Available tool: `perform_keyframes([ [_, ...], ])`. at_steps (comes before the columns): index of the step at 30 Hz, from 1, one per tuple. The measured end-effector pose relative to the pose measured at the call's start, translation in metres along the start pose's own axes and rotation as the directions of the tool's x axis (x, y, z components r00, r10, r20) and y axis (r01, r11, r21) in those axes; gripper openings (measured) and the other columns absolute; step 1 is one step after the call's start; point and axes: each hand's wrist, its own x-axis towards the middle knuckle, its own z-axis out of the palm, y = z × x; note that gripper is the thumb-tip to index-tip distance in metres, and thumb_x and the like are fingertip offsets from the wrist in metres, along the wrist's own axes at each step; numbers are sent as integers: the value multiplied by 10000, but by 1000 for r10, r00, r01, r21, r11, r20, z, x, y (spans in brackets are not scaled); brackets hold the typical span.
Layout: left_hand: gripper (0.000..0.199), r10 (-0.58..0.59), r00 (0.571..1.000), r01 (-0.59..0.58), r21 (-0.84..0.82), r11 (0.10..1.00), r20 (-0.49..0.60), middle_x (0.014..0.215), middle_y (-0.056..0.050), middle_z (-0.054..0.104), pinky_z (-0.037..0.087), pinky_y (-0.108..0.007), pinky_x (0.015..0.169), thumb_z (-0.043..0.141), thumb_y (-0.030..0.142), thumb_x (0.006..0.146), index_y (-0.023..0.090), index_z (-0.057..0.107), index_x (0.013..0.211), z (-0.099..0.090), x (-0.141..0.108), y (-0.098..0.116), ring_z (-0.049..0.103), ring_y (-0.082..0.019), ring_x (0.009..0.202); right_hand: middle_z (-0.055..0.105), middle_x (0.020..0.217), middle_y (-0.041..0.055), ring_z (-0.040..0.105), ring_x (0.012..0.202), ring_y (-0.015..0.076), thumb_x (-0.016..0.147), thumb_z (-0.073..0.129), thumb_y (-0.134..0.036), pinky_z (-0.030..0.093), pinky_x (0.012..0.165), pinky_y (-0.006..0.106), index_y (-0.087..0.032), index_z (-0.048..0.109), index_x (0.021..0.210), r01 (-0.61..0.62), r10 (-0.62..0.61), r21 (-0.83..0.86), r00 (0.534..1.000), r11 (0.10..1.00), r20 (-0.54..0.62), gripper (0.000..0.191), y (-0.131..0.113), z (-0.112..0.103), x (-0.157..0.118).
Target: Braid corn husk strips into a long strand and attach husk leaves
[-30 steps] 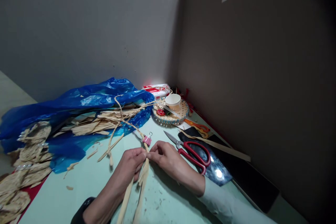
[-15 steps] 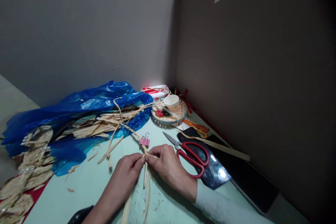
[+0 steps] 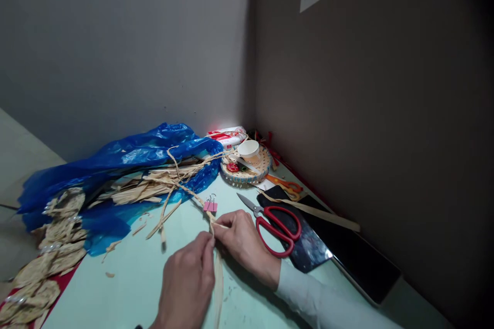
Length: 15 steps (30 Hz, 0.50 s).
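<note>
A pale braided straw cord (image 3: 194, 195) runs from the pile down to my hands, with a pink binder clip (image 3: 210, 206) fastened on it just above them. My right hand (image 3: 245, 244) pinches the strands right below the clip. Slightly lower, my left hand (image 3: 189, 280) is closed on a strand of the braid, thumb against fingers. A loose flat straw strip (image 3: 218, 288) hangs between the hands toward the near edge. Red-handled scissors (image 3: 276, 226) lie beside my right hand.
Straw strips (image 3: 133, 190) lie in a blue plastic bag (image 3: 116, 149) at the left. Behind are a round woven basket (image 3: 243, 177) and white cup (image 3: 248, 148). Orange scissors (image 3: 287, 186) and a dark phone-like slab (image 3: 366, 262) lie right. Braided pieces (image 3: 34, 293) lie near left.
My left hand has moved down and turned, drawing a strand away from the clip. My right hand stays by the braid. The whole view has shifted slightly.
</note>
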Motion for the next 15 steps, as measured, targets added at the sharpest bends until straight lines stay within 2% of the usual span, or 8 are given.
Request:
perform_keyframes([
  [2, 303, 118, 993, -114, 163, 980, -15, 725, -61, 741, 422, -295, 596, 356, 203, 905, 236, 641, 808, 8, -6, 3, 700, -240, 671, 471, 457, -11, 415, 496, 102, 758, 541, -255, 248, 464, 223, -130, 604, 518, -20, 18, 42, 999, 999, 46, 278, 5, -1, 3],
  [4, 293, 178, 984, -169, 251, 953, -12, 751, -72, 751, 435, -296, 583, 378, 139, 871, 217, 660, 863, 15, -7, 4, 715, -245, 686, 488, 456, -14, 429, 479, 101, 749, 533, -235, 272, 459, 215, -135, 615, 526, -39, 32, 85, 996, 996, 85, 257, 9, -1, 6],
  [8, 352, 157, 983, -182, 380, 907, 96, 828, -116, 756, 473, -302, 591, 386, 45, 812, 179, 678, 957, 20, -4, 10, 728, -268, 737, 532, 482, -11, 423, 466, 96, 705, 527, -175, 288, 455, 211, -125, 679, 585, -84, 63, 145, 987, 986, 146, 200, 10, -4, 10],
  [12, 438, 84, 980, -144, 352, 925, 179, 950, -196, 743, 488, -355, 648, 333, -18, 796, 105, 679, 1036, 19, -4, 16, 722, -321, 831, 587, 530, 4, 415, 468, 92, 703, 546, -176, 295, 465, 214, -114, 706, 619, -127, 85, 201, 975, 971, 208, 191, 3, -8, 9],
  [15, 386, 100, 975, -155, 291, 944, 198, 908, -149, 753, 470, -344, 664, 354, 71, 864, 138, 696, 1028, 8, -3, 10, 715, -298, 826, 591, 546, 1, 432, 508, 95, 693, 577, -168, 297, 495, 214, -112, 711, 618, -142, 91, 235, 973, 961, 213, 163, -2, -12, 7],
])
